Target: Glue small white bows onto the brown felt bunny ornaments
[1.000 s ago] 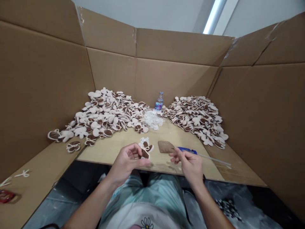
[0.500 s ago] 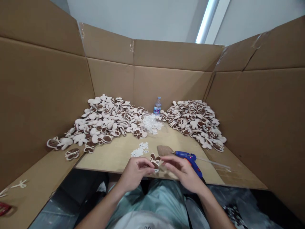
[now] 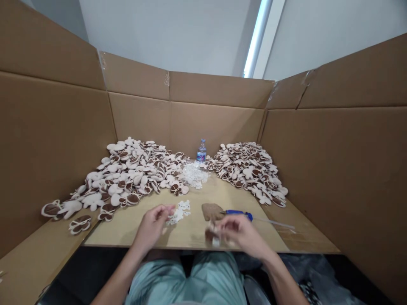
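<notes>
My right hand (image 3: pixel 241 233) has its fingers clamped on a small brown-and-white cutout (image 3: pixel 212 234), low center at the front of the board (image 3: pixel 111 237). My left fingertips (image 3: pixel 168 208) pinch together just beside white lace scraps (image 3: pixel 178 212)

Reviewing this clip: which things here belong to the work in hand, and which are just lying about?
Work in hand: right hand with a brown-and-white felt shape; left hand; white lace cutouts; heaped felt shapes; probably the blue hot glue gun.

Lying about: plastic water bottle; cardboard walls.
</notes>
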Demonstrator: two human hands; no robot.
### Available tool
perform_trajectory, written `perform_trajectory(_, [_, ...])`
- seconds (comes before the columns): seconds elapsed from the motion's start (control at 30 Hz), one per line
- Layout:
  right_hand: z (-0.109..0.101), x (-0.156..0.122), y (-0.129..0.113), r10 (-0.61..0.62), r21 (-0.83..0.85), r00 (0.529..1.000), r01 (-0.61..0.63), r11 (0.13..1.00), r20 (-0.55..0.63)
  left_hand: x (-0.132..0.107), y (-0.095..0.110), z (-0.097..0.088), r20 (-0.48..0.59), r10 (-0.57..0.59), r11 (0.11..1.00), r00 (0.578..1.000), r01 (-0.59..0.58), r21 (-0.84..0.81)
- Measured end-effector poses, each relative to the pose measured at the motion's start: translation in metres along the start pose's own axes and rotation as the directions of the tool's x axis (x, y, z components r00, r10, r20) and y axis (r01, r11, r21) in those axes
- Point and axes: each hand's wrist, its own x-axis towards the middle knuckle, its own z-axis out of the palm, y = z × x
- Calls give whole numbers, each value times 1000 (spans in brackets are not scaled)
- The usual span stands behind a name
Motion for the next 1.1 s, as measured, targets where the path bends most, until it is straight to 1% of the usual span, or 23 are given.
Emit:
perform_trajectory(0.03, [-7,0,-3,-99,-25,973,95,995,-211,5,-4,-9,-74,17,998,997,-13,56])
perform_trajectory(0.07, [-13,-1,-6,-205,-76,882,191,979,-423,10,-8,-18,-142,53,991,989,-35,127])
perform_trajectory(0.1, [-19,-2,-8,-303,-145,755,270,952,-581,15,-13,-28,-210,86,980,974,-44,195])
perform_trajectory(0.13, [-23,-3,-9,-379,-217,630,322,922,-678,19,-17,-36,-276,119,963,954,-43,267])
perform_trajectory(0.17, [-25,-4,-9,-431,-274,537,350,896,-725,23,-21,-45,-332,167,928,928,-34,371])
perform_trajectory(0.2, [-27,-5,-8,-456,-307,493,355,883,-741,26,-26,-53,-357,230,864,905,-21,504])
perform_trajectory(0.23, [-28,-6,-6,-453,-318,495,336,887,-741,29,-30,-60,-343,283,783,896,-9,622])
perform_trajectory(0.27, [-30,-6,-3,-426,-314,532,292,903,-732,32,-35,-67,-325,304,703,896,20,711])
perform_trajectory(0.3, [-31,-6,0,-383,-307,582,229,924,-717,33,-39,-73,-307,291,630,906,60,774])
perform_trajectory(0.37, [-35,-6,5,-294,-317,686,97,943,-665,34,-47,-81,-270,202,523,941,129,842])
perform_trajectory(0.43, [-41,-5,8,-256,-388,757,4,921,-601,33,-52,-87,-235,136,461,962,148,875])
perform_trajectory(0.47, [-44,-5,8,-246,-438,783,-38,898,-572,33,-53,-88,-226,134,449,965,144,882])
perform_trajectory(0.53, [-50,-5,10,-218,-532,820,-121,838,-530,32,-54,-91,-235,171,452,957,136,882])
perform_trajectory(0.6, [-56,-6,12,-190,-591,838,-183,786,-512,32,-54,-92,-260,202,476,944,138,869])
perform_trajectory(0.7, [-61,-6,16,-160,-614,848,-222,758,-505,33,-52,-92,-270,220,514,937,124,849])
perform_trajectory(0.77, [-62,-5,18,-139,-607,846,-246,755,-515,33,-51,-92,-283,226,546,932,119,829])
perform_trajectory(0.83, [-61,-4,19,-142,-597,841,-242,765,-522,34,-49,-91,-298,225,577,928,119,808])
perform_trajectory(1.0, [-59,-1,21,-176,-578,818,-217,787,-547,34,-44,-85,-271,195,627,943,93,773])
perform_trajectory(1.1, [-58,-1,24,-198,-579,806,-207,789,-558,34,-43,-81,-282,184,649,942,99,755])
